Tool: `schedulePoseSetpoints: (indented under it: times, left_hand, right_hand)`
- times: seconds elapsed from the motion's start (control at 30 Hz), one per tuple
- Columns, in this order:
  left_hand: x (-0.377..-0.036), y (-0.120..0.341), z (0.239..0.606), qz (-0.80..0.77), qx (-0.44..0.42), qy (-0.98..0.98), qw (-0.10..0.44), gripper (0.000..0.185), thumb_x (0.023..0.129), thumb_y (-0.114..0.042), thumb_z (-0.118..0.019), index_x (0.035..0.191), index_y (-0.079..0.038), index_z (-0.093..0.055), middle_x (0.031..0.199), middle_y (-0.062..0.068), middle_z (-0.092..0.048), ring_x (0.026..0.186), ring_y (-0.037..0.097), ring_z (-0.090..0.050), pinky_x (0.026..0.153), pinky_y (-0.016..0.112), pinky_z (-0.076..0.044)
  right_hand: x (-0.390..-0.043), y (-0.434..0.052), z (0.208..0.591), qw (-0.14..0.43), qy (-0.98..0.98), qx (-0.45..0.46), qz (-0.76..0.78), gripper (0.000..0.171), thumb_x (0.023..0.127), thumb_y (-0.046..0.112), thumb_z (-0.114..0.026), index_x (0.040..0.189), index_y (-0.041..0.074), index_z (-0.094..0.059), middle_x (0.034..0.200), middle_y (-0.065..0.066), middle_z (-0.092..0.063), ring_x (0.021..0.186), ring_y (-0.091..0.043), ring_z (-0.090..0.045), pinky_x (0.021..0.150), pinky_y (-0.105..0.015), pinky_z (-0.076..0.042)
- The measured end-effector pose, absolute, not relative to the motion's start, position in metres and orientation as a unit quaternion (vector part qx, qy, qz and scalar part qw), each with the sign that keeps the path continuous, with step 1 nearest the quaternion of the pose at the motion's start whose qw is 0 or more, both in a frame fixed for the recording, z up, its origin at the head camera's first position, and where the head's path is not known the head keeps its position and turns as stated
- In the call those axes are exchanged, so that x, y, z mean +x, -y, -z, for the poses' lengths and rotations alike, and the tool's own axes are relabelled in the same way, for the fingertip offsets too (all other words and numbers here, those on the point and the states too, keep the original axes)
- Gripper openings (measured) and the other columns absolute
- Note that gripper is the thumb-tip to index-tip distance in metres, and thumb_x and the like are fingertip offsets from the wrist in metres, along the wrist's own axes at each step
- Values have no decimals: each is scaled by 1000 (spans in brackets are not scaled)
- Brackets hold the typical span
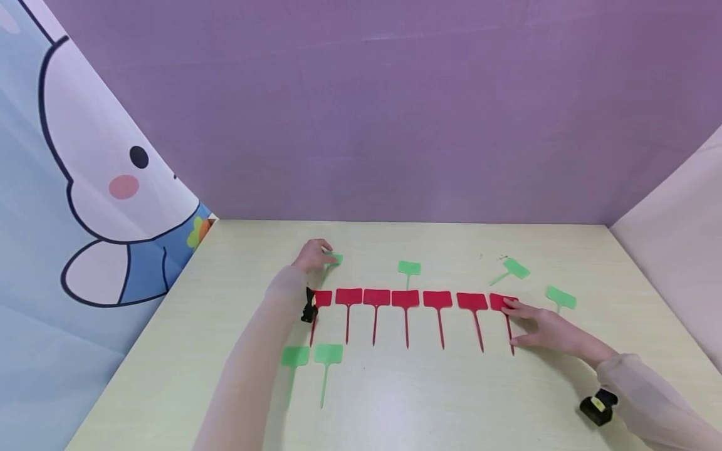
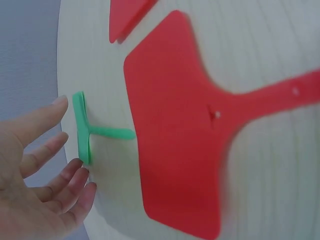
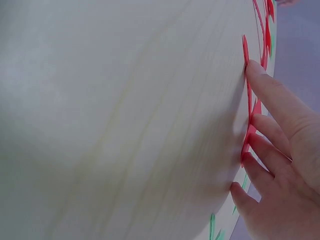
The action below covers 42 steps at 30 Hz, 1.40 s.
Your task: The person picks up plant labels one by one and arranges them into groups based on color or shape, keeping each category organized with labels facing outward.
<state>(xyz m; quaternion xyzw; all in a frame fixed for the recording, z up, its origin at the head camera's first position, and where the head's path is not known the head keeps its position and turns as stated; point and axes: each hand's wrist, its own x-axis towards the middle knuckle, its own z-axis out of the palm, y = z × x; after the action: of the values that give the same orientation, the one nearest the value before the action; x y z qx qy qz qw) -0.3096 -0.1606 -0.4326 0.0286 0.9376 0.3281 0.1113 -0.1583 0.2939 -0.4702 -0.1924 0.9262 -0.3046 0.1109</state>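
My left hand [image 1: 314,255] is at a green T-shaped plant label [image 1: 338,259] at the far left. In the left wrist view, its spread fingers are around the head of that green label [image 2: 83,130], fingertips right at one end, thumb apart from it. My right hand [image 1: 544,332] rests on the rightmost red plant label [image 1: 499,302], fingertips on the head and thumb by the stem. In the right wrist view, the fingers lie fairly straight along this red label [image 3: 249,95]. A large red label [image 2: 175,130] lies close below the left wrist camera.
Several red labels [image 1: 406,299] form a row across the table [image 1: 429,407], stems toward me. Behind it lie green labels [image 1: 409,268], one tilted [image 1: 516,268], another at right [image 1: 561,297]. Two green labels [image 1: 329,354] lie front left. A purple wall [image 1: 395,125] stands behind.
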Motion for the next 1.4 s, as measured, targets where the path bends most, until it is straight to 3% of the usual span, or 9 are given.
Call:
schedulePoseSetpoints:
  times: [0.47, 0.83, 1.4]
  left_hand:
    - [-311, 158, 440, -296, 12, -948, 114, 39, 78, -19, -67, 109, 0, -56, 120, 22, -38, 112, 35, -33, 92, 48, -32]
    - [-313, 154, 444, -262, 4, -959, 105, 40, 78, -21, -66, 111, -2, -54, 117, 21, -38, 106, 34, -36, 86, 45, -38]
    - [-313, 154, 445, -282, 0, -955, 92, 40, 77, -17, -67, 110, 1, -54, 120, 26, -37, 108, 36, -38, 90, 45, -37]
  right_hand:
    - [-159, -294, 470, 108, -928, -197, 296, 74, 68, 35, -72, 124, -6, -46, 131, -30, -35, 119, -50, -26, 92, -61, -26]
    - [-160, -295, 470, 112, -931, -194, 289, 75, 68, 35, -72, 125, -5, -45, 131, -30, -35, 119, -51, -26, 92, -61, -27]
    - [-159, -295, 473, 101, -931, -200, 287, 74, 67, 34, -73, 124, -6, -46, 130, -30, -36, 118, -51, -28, 91, -61, -27]
